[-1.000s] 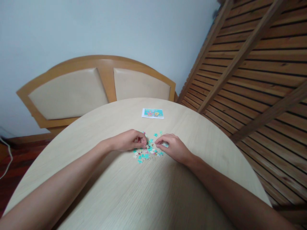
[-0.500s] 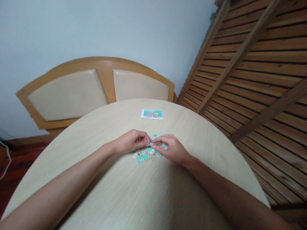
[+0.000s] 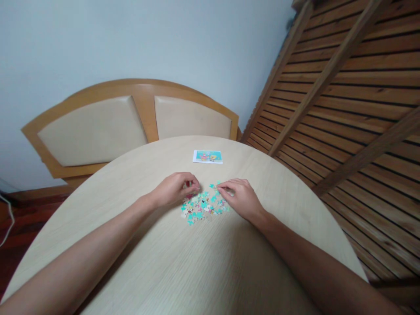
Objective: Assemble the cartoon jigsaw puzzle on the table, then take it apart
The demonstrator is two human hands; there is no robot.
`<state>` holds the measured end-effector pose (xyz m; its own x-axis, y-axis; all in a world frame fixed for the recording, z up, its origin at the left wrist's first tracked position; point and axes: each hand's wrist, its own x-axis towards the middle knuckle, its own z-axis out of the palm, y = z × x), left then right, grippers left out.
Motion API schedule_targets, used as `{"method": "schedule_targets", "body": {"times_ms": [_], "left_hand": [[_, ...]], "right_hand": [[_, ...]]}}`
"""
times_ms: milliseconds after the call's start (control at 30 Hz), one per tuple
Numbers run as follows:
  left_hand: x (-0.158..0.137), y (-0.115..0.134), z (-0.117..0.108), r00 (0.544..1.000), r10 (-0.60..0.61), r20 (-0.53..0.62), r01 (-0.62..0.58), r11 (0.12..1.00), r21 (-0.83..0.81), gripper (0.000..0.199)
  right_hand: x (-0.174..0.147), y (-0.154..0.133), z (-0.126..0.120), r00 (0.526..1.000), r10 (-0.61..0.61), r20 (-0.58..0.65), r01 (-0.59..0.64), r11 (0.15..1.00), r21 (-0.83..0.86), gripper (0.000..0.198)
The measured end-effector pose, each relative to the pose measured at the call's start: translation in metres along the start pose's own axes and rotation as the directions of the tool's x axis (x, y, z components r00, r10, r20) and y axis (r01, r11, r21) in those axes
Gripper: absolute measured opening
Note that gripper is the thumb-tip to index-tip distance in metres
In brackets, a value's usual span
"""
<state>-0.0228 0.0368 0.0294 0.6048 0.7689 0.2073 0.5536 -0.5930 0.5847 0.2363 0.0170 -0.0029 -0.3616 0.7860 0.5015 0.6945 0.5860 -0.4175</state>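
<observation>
A loose heap of small jigsaw puzzle pieces, turquoise, white and pink, lies on the table between my hands. My left hand is closed at the heap's upper left, thumb and fingertips together; whatever they hold, if anything, is too small to make out. On the other side my right hand pinches a pale puzzle piece between thumb and forefinger. It is close to several turquoise pieces at the heap's top edge. Beyond the hands lies a small picture sheet with a pink and a yellow cartoon figure.
The round pale wooden table extends under both forearms. Behind it stands a wood-framed bench back with cream panels, against a white wall. A slatted wooden partition slants along the right.
My hands have moved apart from their meeting point over the heap, the left to the upper left, the right slightly up and right. More pieces in the middle now show.
</observation>
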Motion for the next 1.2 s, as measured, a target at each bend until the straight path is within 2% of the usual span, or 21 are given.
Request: {"method": "schedule_targets", "body": {"times_ms": [200, 500, 667, 833, 967, 1200], "left_hand": [[-0.001, -0.006, 0.007, 0.998, -0.008, -0.069, 0.018, 0.989, 0.144, 0.018], [-0.002, -0.007, 0.020, 0.998, 0.046, -0.036, -0.032, 0.945, 0.325, 0.009], [-0.001, -0.007, 0.018, 0.998, 0.064, 0.015, -0.066, 0.951, 0.302, 0.016], [-0.001, -0.002, 0.008, 0.995, 0.018, 0.100, -0.040, 0.973, 0.229, 0.018], [-0.002, 0.005, 0.002, 0.973, 0.024, 0.228, -0.064, 0.984, 0.167, 0.019], [-0.003, 0.012, 0.005, 0.950, 0.121, 0.286, -0.158, 0.982, 0.108, 0.015]], "right_hand": [[0.001, 0.001, 0.000, 0.997, -0.070, 0.032, 0.075, 0.986, -0.146, 0.006], [-0.001, -0.009, 0.001, 0.986, -0.132, 0.104, 0.148, 0.975, -0.164, 0.005], [-0.003, -0.016, -0.001, 0.968, -0.204, 0.144, 0.215, 0.974, -0.068, 0.006], [-0.008, -0.020, 0.003, 0.946, -0.242, 0.215, 0.244, 0.970, 0.018, 0.012], [-0.010, -0.019, 0.006, 0.942, -0.207, 0.263, 0.204, 0.978, 0.039, 0.018], [-0.009, -0.023, 0.006, 0.959, -0.098, 0.265, 0.074, 0.992, 0.101, 0.010]]}}
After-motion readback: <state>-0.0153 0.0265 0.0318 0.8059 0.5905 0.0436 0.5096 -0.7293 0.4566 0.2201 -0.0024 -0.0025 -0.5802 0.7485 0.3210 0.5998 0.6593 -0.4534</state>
